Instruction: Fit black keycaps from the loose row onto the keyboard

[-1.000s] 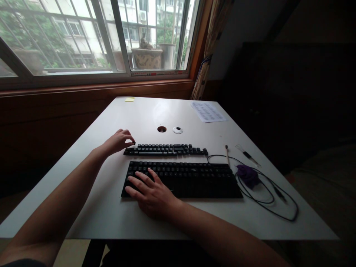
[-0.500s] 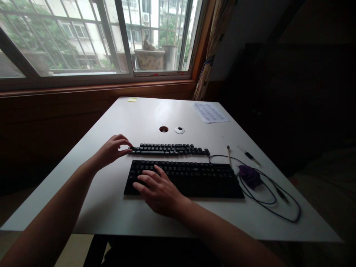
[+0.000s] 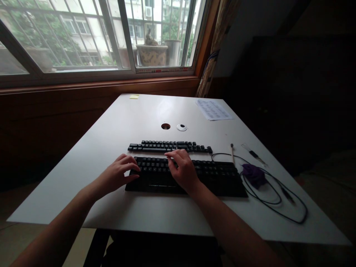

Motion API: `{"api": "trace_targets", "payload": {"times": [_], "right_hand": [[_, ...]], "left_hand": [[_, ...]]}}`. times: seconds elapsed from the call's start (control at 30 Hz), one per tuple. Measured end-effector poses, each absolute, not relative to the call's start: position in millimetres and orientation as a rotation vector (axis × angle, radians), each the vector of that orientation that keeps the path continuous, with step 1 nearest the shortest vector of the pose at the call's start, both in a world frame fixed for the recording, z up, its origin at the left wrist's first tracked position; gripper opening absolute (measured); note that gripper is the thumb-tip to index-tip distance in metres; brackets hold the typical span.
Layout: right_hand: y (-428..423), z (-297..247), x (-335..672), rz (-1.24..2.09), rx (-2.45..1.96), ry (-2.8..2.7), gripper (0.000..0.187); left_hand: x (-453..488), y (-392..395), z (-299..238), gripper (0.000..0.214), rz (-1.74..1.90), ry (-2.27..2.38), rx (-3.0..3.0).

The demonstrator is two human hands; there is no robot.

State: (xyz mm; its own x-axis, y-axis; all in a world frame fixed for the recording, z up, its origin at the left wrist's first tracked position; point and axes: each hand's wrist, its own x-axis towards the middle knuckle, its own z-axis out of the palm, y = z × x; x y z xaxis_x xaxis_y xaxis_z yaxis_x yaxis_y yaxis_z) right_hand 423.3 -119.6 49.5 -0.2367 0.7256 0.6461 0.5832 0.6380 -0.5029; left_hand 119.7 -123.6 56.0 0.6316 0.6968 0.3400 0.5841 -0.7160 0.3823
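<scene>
A black keyboard [image 3: 155, 185] lies on the white table; keycaps show along its upper rows, while its lower part looks dark and flat. Just behind it, loose black keycaps [image 3: 150, 146] stand in rows. My left hand [image 3: 118, 173] is at the keyboard's left end, thumb and fingers apart, with nothing visible between them. Over the keyboard's middle, my right hand [image 3: 183, 170] reaches to the near side of the loose keycaps, its thumb and fingertips drawn together. Whatever is between those fingertips is too small to name.
A black cable [image 3: 302, 218] loops at the right around a purple cloth [image 3: 253, 175]. Beside it lie a thin brush-like stick [image 3: 233, 154] and a wire-ended tool [image 3: 253, 154]. Farther back are a table hole [image 3: 165, 126], its white cover [image 3: 181, 127], papers [image 3: 214, 109] and a yellow note [image 3: 134, 96].
My left hand has moved from the left end of the loose keycaps down to the keyboard's left edge, its fingers parted. My right hand has moved right and away from me, its fingers drawn together.
</scene>
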Motion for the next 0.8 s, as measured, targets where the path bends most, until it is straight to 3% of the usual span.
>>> {"api": "trace_targets", "payload": {"times": [0.57,0.8], "right_hand": [[-127,45,415,0.259,-0.927,-2.072,0.021],[-132,41,407,0.282,-0.783,-2.212,0.019]], "left_hand": [[134,-138,64,0.010,0.495,1.196,2.818],[128,-141,43,0.010,0.795,1.188,2.679]]}}
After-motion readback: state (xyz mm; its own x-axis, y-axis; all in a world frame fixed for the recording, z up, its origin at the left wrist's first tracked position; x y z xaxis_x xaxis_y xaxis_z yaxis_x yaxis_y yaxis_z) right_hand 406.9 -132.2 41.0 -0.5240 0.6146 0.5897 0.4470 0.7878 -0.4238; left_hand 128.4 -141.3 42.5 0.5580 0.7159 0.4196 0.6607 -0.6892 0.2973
